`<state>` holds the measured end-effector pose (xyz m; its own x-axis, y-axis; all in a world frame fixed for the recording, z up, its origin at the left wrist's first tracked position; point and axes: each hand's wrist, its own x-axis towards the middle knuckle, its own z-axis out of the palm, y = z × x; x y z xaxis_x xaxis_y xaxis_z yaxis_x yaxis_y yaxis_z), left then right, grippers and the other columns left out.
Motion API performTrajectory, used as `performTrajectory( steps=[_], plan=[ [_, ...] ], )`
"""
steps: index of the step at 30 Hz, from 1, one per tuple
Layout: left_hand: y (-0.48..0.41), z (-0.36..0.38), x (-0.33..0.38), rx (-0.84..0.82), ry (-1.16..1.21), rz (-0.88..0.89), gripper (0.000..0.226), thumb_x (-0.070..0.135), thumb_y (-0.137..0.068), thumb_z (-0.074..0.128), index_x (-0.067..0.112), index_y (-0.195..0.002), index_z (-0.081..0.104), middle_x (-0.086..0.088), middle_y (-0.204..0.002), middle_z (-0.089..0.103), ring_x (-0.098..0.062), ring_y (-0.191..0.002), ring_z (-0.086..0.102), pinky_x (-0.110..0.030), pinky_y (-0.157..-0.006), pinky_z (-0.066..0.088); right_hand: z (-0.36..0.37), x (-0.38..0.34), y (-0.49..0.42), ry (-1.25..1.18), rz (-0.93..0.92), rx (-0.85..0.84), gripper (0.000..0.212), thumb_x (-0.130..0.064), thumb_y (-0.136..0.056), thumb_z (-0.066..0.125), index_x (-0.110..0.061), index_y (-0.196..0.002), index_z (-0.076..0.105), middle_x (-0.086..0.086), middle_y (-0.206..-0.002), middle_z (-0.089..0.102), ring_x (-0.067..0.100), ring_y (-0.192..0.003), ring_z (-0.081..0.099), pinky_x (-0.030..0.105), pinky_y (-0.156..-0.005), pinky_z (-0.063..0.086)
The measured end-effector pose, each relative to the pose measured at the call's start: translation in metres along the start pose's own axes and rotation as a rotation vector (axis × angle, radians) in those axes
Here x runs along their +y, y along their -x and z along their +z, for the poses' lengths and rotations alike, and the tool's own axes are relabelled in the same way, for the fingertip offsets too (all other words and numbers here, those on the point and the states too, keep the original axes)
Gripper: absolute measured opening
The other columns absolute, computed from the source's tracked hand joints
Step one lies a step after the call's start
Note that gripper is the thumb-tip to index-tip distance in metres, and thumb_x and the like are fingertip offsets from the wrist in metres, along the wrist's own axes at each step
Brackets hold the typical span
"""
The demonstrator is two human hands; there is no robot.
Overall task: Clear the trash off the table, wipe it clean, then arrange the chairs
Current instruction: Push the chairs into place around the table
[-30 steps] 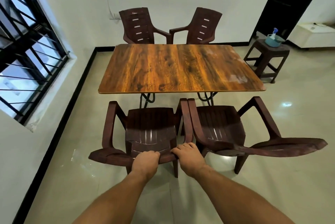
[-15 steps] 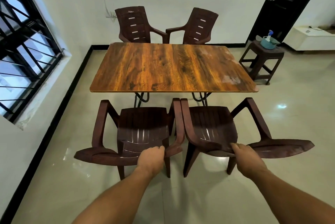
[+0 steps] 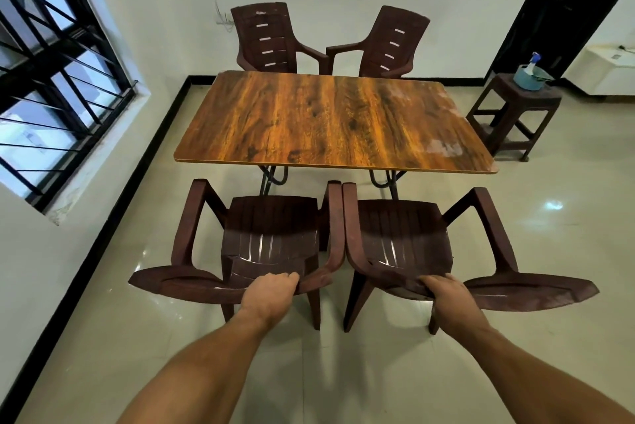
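A wood-grain table point(image 3: 330, 121) stands in the middle with a bare top. Two dark brown plastic chairs sit side by side at its near edge, armrests touching. My left hand point(image 3: 269, 295) grips the top of the left near chair's point(image 3: 268, 238) backrest. My right hand point(image 3: 446, 296) grips the top of the right near chair's point(image 3: 402, 238) backrest. Two more brown chairs, the far left chair point(image 3: 266, 39) and the far right chair point(image 3: 391, 42), stand at the far side facing me.
A brown stool point(image 3: 515, 111) right of the table carries a blue tub with a spray bottle point(image 3: 529, 75). A barred window point(image 3: 51, 73) fills the left wall. A dark doorway point(image 3: 556, 4) and a white cabinet point(image 3: 604, 70) are at the back right. Glossy tiled floor surrounds everything.
My right hand left the left chair's backrest and took hold of the right chair's backrest. The left hand stayed on the left chair. The two near chairs now stand straighter to the table.
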<state>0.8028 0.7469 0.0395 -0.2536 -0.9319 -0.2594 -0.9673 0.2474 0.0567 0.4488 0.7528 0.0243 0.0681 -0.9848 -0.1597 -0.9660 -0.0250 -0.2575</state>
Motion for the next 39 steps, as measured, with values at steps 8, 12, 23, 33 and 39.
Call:
performTrajectory(
  steps=[8,12,23,33,39],
  plan=[
    [0.011,0.004,-0.001,0.003,-0.005,0.01,0.034,0.004,-0.096,0.037,0.02,-0.122,0.052,-0.003,-0.114,0.067,-0.028,-0.099,0.065,-0.042,-0.084,0.049,-0.003,0.004,0.006,-0.018,-0.023,0.01,0.061,0.01,-0.07,0.059,-0.015,-0.125,0.066,0.001,-0.115,0.07,0.022,-0.109,0.058,0.037,-0.108,0.036],
    [0.016,0.005,-0.003,0.004,0.003,0.011,0.032,0.006,-0.097,0.038,0.02,-0.122,0.052,-0.003,-0.114,0.067,-0.027,-0.099,0.066,-0.041,-0.084,0.05,-0.006,0.001,0.005,0.003,-0.018,0.0,0.058,0.008,-0.078,0.053,-0.019,-0.129,0.062,-0.002,-0.12,0.068,0.018,-0.112,0.055,0.034,-0.111,0.033],
    [0.015,0.0,0.0,-0.029,0.012,-0.021,0.03,0.006,-0.098,0.04,0.02,-0.121,0.052,-0.003,-0.115,0.065,-0.026,-0.1,0.065,-0.039,-0.083,0.049,-0.006,0.0,0.007,0.012,-0.013,-0.024,0.057,0.007,-0.082,0.052,-0.023,-0.129,0.061,-0.003,-0.121,0.066,0.016,-0.112,0.054,0.033,-0.112,0.033],
    [0.015,0.0,0.001,-0.041,0.041,-0.025,0.03,0.007,-0.096,0.043,0.021,-0.12,0.053,-0.002,-0.114,0.066,-0.026,-0.099,0.065,-0.04,-0.083,0.05,-0.005,-0.008,0.007,0.241,0.002,-0.042,0.054,-0.008,-0.086,0.06,-0.028,-0.135,0.049,-0.007,-0.134,0.057,0.016,-0.125,0.048,0.033,-0.116,0.026],
    [0.008,0.004,-0.001,-0.065,0.058,0.021,0.049,0.053,-0.097,0.05,0.022,-0.134,0.047,0.0,-0.129,0.06,-0.023,-0.115,0.058,-0.041,-0.098,0.047,-0.014,-0.015,0.01,0.323,0.021,-0.147,0.088,-0.041,-0.082,0.055,-0.018,-0.157,0.014,0.003,-0.162,0.018,0.022,-0.151,0.012,0.051,-0.122,0.002]
  ],
)
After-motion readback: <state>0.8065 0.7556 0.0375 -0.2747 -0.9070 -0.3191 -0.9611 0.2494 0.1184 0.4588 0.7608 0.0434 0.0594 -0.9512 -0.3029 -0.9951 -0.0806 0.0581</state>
